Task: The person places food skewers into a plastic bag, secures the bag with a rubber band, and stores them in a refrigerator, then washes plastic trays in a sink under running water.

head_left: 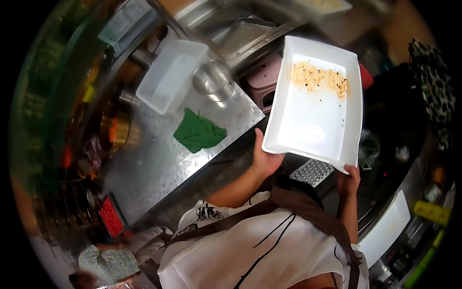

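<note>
Holding a white rectangular tray (313,118) bare-handed, raised in front of the body and to the right of the metal worktop (149,166), inside facing up toward the viewer. Supported at the near end only, by 2 hands: left grip (269,161) closed partway around the near left corner, thumb pointing up along the outer wall, other fingers mostly hidden under the tray; right grip (350,180) closed on the near right corner, thumb at the rim, fingers curled behind. Cannot tell how firmly either grip presses. Smeared across the far half of the tray's floor: orange-brown residue (320,79) with dark specks, a few more dotted down the right side. Below the near edge, partly covered: a grey panel full of holes (313,172). On the worktop to the left: a crumpled green cloth (198,134), then, farther off and side by side, a shiny metal bowl (213,82) and a translucent plastic tub (174,72). Beyond these: a metal sink (211,19).
</note>
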`<state>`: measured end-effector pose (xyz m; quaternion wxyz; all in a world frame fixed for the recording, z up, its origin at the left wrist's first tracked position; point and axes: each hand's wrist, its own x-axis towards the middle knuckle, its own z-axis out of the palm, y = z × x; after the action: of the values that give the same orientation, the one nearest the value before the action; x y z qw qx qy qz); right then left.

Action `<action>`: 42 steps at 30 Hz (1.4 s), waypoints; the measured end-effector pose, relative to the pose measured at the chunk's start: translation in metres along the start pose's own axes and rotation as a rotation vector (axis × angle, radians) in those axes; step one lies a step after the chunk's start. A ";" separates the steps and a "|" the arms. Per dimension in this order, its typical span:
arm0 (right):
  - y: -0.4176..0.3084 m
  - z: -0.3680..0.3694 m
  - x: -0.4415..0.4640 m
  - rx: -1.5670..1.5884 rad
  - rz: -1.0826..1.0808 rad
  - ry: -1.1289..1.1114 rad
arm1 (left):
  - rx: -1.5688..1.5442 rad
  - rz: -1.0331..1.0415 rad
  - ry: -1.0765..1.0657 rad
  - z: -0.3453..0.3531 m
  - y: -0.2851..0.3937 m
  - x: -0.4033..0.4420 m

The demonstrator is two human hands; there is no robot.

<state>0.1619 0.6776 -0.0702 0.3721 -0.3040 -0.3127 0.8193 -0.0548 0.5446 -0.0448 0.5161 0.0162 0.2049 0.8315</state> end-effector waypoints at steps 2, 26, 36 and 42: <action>-0.004 0.011 0.035 0.023 0.014 0.011 | -0.073 0.093 -0.027 0.009 0.011 0.028; -0.056 0.158 0.417 -0.926 -0.251 -0.646 | -0.021 0.469 0.665 -0.003 0.048 0.265; 0.034 0.365 0.612 -1.115 -0.363 -0.881 | -0.054 0.473 0.798 -0.067 0.118 0.329; 0.114 0.449 0.681 -1.207 -0.331 -0.928 | -0.061 0.504 0.843 -0.052 0.119 0.332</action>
<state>-0.5809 1.0337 -0.0569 0.0909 -0.0295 -0.8694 0.4847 -0.3234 0.7695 -0.1117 0.1714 -0.2880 0.3612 0.8702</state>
